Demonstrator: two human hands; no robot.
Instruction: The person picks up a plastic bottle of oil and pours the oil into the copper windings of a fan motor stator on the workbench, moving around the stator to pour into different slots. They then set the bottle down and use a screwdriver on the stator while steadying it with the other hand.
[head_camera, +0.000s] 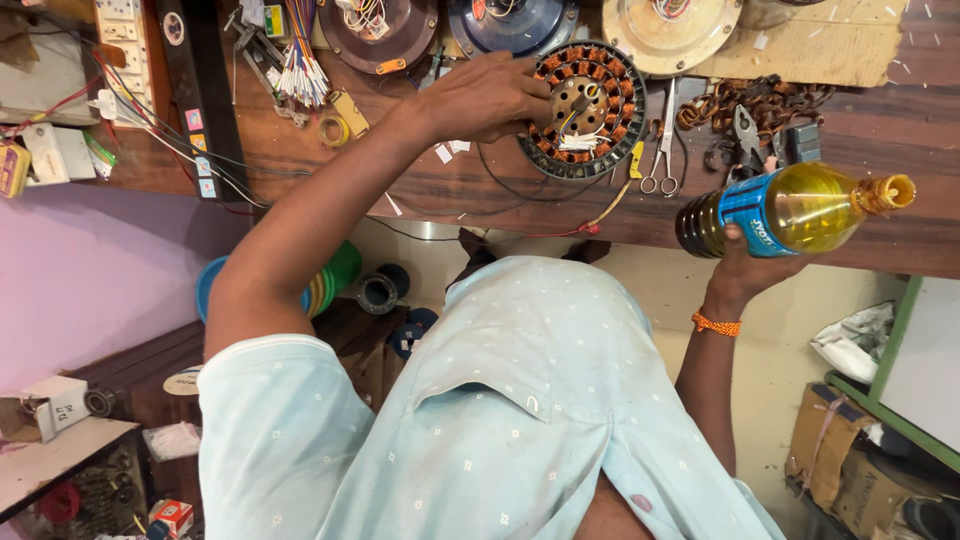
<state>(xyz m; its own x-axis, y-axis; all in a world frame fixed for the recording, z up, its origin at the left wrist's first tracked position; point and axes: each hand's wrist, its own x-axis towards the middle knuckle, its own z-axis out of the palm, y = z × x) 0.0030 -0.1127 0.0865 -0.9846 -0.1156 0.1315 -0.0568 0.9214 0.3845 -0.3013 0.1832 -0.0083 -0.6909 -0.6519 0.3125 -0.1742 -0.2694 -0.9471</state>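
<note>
My left hand (487, 97) rests on a round fan-motor stator (600, 125) with copper windings, fingers at its hub. The stator lies flat on the wooden workbench (420, 175), and thin wires trail from it. My right hand (745, 268) grips a clear plastic bottle (800, 208) of yellow oil with a blue label. I hold the bottle nearly level above the bench's near edge, to the right of the stator, with its neck pointing right.
Scissors (662, 150), pliers (745, 135) and a heap of dark coiled wire (770, 100) lie right of the stator. Three round motor covers (378, 30) line the back. A wire bundle (300, 70) and a tape roll (333, 130) sit to the left. Cardboard boxes (830, 440) stand on the floor.
</note>
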